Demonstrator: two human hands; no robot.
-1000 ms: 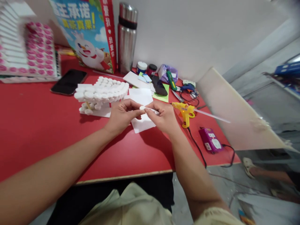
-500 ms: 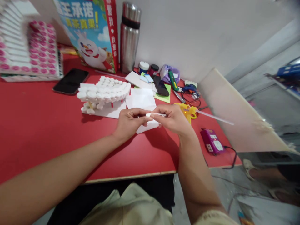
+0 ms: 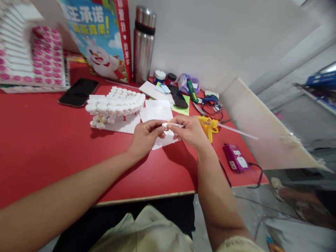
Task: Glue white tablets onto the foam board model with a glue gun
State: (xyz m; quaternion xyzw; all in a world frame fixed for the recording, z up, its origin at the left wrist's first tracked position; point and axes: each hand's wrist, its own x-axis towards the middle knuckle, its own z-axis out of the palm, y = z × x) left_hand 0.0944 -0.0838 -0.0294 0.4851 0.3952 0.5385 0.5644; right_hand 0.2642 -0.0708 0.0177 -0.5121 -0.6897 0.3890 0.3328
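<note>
My left hand [image 3: 147, 136] and my right hand [image 3: 187, 131] meet over the table, thumbs and fingers closed on a small white piece [image 3: 164, 125] with a rounded end. A thin white strip runs from it into my right fingers; whether the two are one piece I cannot tell. White paper sheets [image 3: 156, 111] lie below and behind my hands. Left of them stands a model covered in white rounded pieces [image 3: 118, 101], with short red posts, on a white base. The yellow glue gun [image 3: 208, 127], with a clear glue stick in it, lies beside my right hand.
On the red table [image 3: 65, 147] are a phone [image 3: 78, 91], a steel flask [image 3: 144, 45], a printed bag [image 3: 102, 38] and a white-and-pink model [image 3: 47, 59]. Small jars [image 3: 159, 76], a green cutter [image 3: 192, 90] and a purple power socket [image 3: 236, 157] with a cable are further right.
The view has shifted slightly. My hands stay together on the small white piece, and its strip now shows a little more between my right fingers.
</note>
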